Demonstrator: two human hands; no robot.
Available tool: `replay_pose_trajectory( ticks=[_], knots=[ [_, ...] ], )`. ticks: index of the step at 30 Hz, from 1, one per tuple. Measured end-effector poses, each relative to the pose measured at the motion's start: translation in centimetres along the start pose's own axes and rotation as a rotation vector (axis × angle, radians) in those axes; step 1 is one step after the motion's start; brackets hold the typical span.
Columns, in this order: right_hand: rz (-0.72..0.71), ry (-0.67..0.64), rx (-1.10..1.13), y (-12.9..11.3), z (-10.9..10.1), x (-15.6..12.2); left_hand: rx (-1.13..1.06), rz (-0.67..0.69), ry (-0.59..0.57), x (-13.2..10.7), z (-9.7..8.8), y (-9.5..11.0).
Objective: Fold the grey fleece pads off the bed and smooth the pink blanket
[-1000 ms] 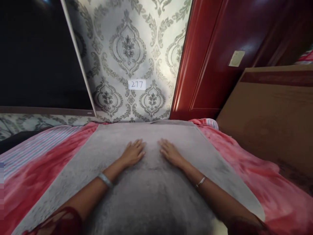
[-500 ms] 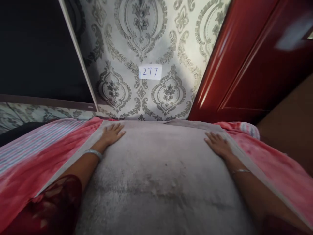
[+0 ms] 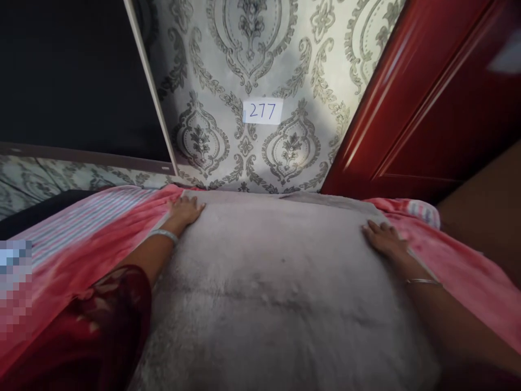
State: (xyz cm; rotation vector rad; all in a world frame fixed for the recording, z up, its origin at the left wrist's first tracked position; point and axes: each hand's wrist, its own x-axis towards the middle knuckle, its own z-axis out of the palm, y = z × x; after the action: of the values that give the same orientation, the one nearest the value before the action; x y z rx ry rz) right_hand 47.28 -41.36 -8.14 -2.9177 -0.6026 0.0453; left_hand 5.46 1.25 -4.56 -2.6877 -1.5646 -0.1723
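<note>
A grey, plush-looking cloth [image 3: 280, 239] with dark smudges and a crosswise crease is spread over a pink-red blanket [image 3: 456, 266]. My left hand [image 3: 186, 210] lies flat with fingers apart at the cloth's far left corner, its outer side close to the blanket. Toward the right edge of the cloth rests my right hand [image 3: 385, 239], palm down and fingers stretched out. Neither hand grips anything. Both palms are hidden from view.
Behind the cloth stands a patterned wall [image 3: 244, 146] bearing a paper label [image 3: 262, 111] marked 277. A large dark screen [image 3: 77, 81] is at the left, a red door [image 3: 423, 108] at the right. Striped fabric [image 3: 93, 217] lies left of the blanket.
My right hand has slid outward to the cloth's right edge. My left hand has shifted slightly outward toward the left edge. The camera view has turned a little.
</note>
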Motion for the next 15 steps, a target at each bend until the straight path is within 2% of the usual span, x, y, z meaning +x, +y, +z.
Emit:
replay_pose_trajectory(
  ticks=[1,3,5,7,9,11,12,15],
  knots=[
    [-0.076,0.014,-0.012,-1.3,0.0,-1.8,0.0,0.05,0.001,-1.0,-0.4,1.0],
    [-0.279,0.032,-0.012,-4.3,0.6,-6.5,-0.034,0.249,-0.005,-4.5,-0.7,3.4],
    [-0.552,0.041,0.015,-7.3,1.9,-12.5,-0.099,0.508,-0.023,-9.6,-0.3,5.7],
    [-0.795,-0.012,0.026,-9.8,3.4,-18.9,-0.154,0.764,-0.03,-15.5,0.7,7.3],
    [-0.949,-0.049,0.028,-11.3,4.5,-24.3,-0.178,0.96,-0.047,-20.9,1.7,7.9],
    [-0.987,-0.049,0.018,-11.9,4.8,-27.4,-0.183,1.011,-0.051,-24.5,2.5,7.8],
    [-0.968,-0.047,0.005,-11.8,4.7,-27.9,-0.177,1.004,-0.053,-25.5,2.7,7.5],
    [-0.799,-0.061,-0.058,-9.1,3.7,-26.3,-0.127,0.934,-0.065,-25.9,2.6,6.3]
  ],
)
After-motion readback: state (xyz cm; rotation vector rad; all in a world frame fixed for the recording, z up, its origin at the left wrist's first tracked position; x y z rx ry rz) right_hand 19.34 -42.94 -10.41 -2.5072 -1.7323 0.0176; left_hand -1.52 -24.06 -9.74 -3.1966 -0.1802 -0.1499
